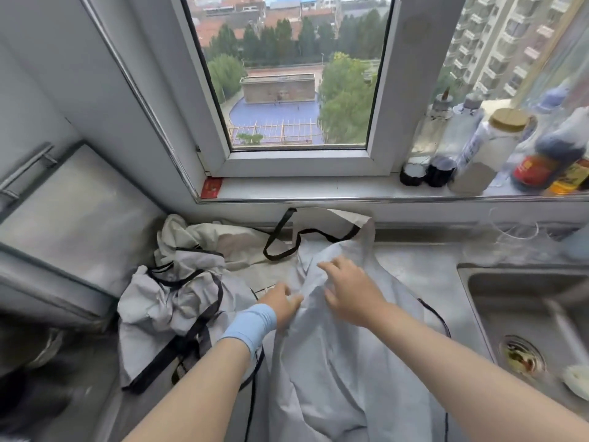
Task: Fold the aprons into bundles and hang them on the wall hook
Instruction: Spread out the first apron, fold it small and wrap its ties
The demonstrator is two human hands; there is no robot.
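Note:
A pale grey apron (338,362) with black straps lies stretched along the steel counter, its black neck loop (296,237) near the wall. My left hand (283,306), with a blue wristband, pinches a fold at the apron's left edge. My right hand (347,290) rests on the cloth just to the right, fingers spread and pressing it down. A second grey apron (172,301) sits crumpled in a heap to the left, with a cream apron (204,236) bunched behind it. No wall hook is in view.
A steel sink (522,301) with a drain strainer (518,357) lies at the right. Several bottles and jars (490,148) stand on the windowsill (318,191). A range hood (73,224) juts out at the left above a dark stove area.

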